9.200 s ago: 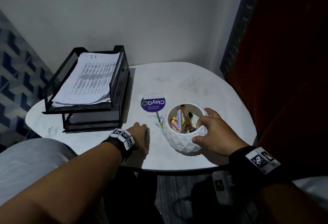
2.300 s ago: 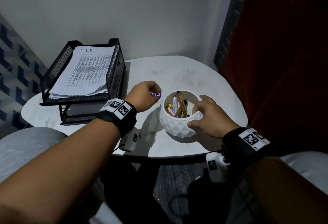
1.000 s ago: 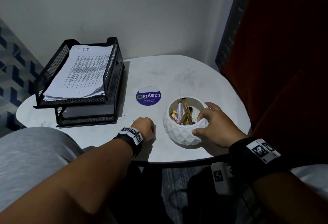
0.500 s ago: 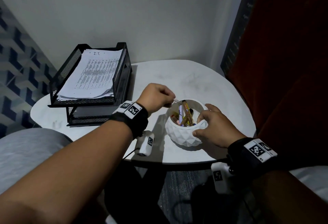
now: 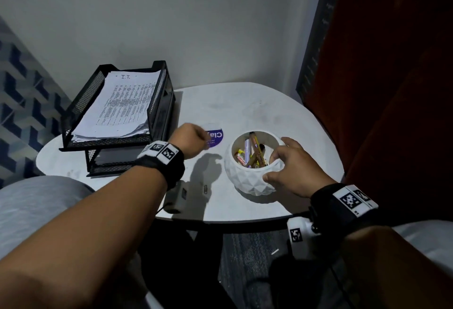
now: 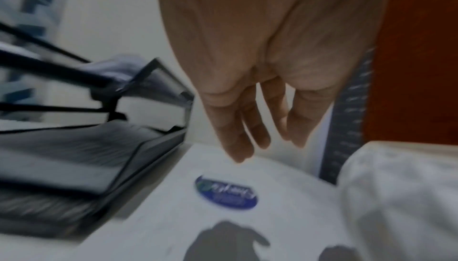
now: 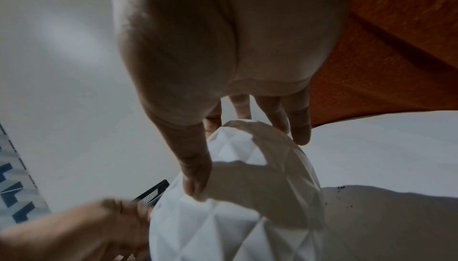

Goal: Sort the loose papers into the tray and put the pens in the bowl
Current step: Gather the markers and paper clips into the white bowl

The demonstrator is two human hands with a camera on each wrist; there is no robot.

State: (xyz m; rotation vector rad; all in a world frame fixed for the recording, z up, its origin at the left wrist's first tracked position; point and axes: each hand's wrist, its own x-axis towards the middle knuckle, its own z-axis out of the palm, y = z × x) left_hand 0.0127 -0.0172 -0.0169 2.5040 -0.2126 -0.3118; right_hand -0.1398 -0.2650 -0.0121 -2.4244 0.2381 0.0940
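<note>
left hand clear of the bowl; one paper clip remains on the surface

the right hand (image 5: 295,166) steadies the white faceted bowl (image 5: 252,179) at its 3 o'clock side, thumb and fingers curled round the rim and wall; the right wrist view confirms this grip. the bowl holds several pens (image 5: 253,152) standing at a slant. half a second earlier the left hand (image 5: 190,142) hovered closed at the bowl's 10 o'clock rim; it now sits farther toward 9 o'clock, raised over the purple sticker (image 5: 215,138). the left wrist view shows its fingers (image 6: 247,128) hanging straight and loose with nothing between them, so the grip reads as released. judged from this, whatever it carried has gone into the bowl.

the papers (image 5: 122,105) lie stacked in the upper tier of the black mesh tray (image 5: 159,103), at 10 o'clock on the surface (image 5: 257,103); no loose sheets are visible elsewhere. a single paper clip (image 5: 205,189) lies near the front edge, at 7 o'clock from the bowl, just beside the left wrist camera.

by this reading both parts of the task appear essentially complete. the clip is the only loose item left, and picking it up would call for a fine fingertip pinch against the flat top.
</note>
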